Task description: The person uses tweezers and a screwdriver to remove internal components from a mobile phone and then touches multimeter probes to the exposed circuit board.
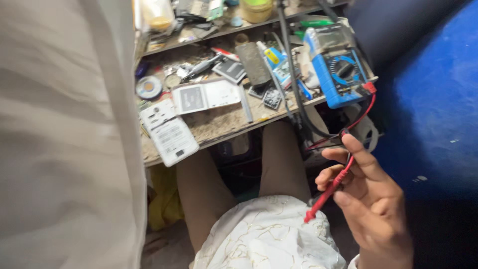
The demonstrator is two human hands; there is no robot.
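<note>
My right hand (371, 199) is at the lower right, fingers curled around a red test probe (329, 189) and a black probe beside it, tips pointing down toward my lap. Their red and black leads run up to a blue multimeter (338, 72) lying at the right end of a cluttered wooden bench (224, 122). My left hand is out of sight. My knees and white patterned shorts (264, 234) sit below the bench edge.
On the bench lie a white phone back cover (169, 134), an opened white device (206, 95), a solder spool (148, 87), small boards and tools. A pale cloth (64, 134) fills the left. A blue wall (433, 99) stands at right.
</note>
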